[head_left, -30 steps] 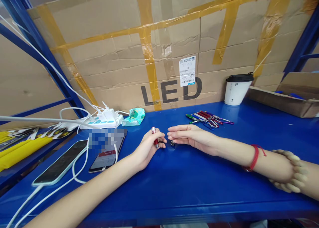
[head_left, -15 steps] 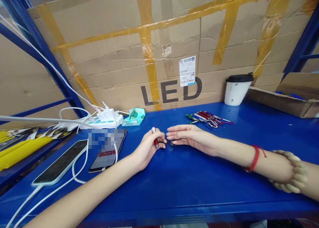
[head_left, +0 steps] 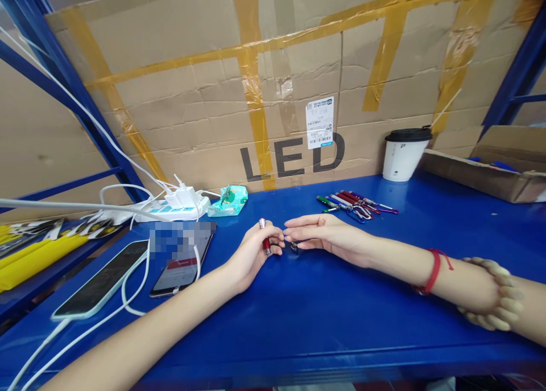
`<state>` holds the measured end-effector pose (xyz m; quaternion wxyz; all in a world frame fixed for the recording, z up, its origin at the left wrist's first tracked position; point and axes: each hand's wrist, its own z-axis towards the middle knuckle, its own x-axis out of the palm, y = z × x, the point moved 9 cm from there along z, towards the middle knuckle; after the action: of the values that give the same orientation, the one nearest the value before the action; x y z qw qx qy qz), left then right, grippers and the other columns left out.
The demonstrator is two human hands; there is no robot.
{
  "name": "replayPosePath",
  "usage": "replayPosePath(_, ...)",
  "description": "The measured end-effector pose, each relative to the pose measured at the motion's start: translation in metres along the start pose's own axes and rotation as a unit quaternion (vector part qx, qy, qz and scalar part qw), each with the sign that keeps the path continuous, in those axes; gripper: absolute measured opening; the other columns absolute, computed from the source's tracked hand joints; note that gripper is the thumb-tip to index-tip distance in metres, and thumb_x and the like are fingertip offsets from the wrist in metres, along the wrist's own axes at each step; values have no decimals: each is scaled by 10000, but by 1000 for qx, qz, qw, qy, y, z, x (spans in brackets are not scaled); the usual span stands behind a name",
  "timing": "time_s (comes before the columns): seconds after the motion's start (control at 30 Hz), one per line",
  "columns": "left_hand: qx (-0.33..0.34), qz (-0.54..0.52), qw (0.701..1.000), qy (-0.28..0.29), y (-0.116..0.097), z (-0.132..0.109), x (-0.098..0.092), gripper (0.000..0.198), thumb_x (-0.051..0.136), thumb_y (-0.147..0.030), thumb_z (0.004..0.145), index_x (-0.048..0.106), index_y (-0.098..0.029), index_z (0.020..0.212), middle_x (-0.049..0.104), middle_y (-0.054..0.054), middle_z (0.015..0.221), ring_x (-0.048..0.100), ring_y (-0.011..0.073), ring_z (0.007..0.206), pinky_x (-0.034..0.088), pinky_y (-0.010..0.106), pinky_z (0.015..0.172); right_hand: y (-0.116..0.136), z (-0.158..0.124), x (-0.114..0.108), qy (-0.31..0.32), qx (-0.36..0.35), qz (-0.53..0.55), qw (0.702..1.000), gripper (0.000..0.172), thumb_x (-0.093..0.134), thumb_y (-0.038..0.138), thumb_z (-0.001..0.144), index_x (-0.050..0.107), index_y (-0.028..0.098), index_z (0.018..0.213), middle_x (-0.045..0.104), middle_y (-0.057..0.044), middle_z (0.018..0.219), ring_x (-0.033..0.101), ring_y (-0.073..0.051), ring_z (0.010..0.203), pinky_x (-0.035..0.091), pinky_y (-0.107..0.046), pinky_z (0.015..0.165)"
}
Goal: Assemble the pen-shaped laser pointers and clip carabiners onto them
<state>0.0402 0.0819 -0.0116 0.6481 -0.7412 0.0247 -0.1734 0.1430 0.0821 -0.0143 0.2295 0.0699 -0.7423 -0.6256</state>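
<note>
My left hand (head_left: 255, 253) is curled around a small red keychain flashlight (head_left: 266, 245), held nearly upright with its silver end up. Facing it from the right is my right hand (head_left: 326, 235), fingers stretched out and thumb apart from them. The right fingertips come very close to the left ones; whether they touch is unclear. A tiny dark, shiny round piece (head_left: 294, 246) shows by the right thumb tip, seemingly on the blue table (head_left: 298, 317); its kind is too small to make out. Several similar flashlights (head_left: 354, 203) with coloured carabiner clips lie in a group behind my right hand.
Two phones (head_left: 102, 280) with white charging cables lie at the left, near a white power strip (head_left: 170, 209) and a teal soft packet (head_left: 229, 201). A lidded paper cup (head_left: 404, 156) and an open cardboard box (head_left: 490, 172) stand at the back right. A large carton (head_left: 191, 106) forms the back.
Both hands have stayed almost where they were. Slightly more of the small dark piece shows beside the right thumb. The view has shifted a little.
</note>
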Motion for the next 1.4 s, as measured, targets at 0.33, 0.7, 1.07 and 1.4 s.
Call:
replayPosePath(0.33, 7, 2, 1000, 12, -2, -1, 3, 164, 603, -180, 687, 461, -160, 606, 558, 2, 634, 512, 93, 608, 392, 210, 564, 1, 1, 2, 14, -7, -15, 1000, 237, 719, 146, 685, 697, 155, 921, 723, -40, 867, 666, -98, 799, 526, -139, 665)
replayPosePath(0.7, 8, 3, 1000, 12, -2, -2, 3, 137, 608, -218, 692, 516, -142, 623, 559, -1, 618, 505, 85, 569, 381, 215, 556, 1, 2, 2, 27, -18, -21, 999, 211, 715, 204, 689, 710, 141, 890, 717, -47, 839, 662, -99, 770, 523, -144, 649)
replayPosePath(1.07, 15, -4, 1000, 17, -3, -1, 5, 170, 631, -220, 683, 489, -155, 616, 563, -8, 620, 504, 88, 568, 377, 224, 552, 4, -2, 7, 43, -19, -46, 998, 215, 712, 254, 698, 714, 137, 878, 706, -46, 836, 645, -96, 766, 499, -161, 662)
replayPosePath(1.4, 21, 2, 999, 33, -6, -5, 10, 192, 608, -210, 677, 437, -171, 599, 498, -26, 592, 440, 84, 545, 329, 224, 514, 3, -2, 10, 56, -15, -48, 997, 207, 713, 274, 692, 718, 136, 845, 697, -40, 815, 637, -90, 753, 496, -155, 649)
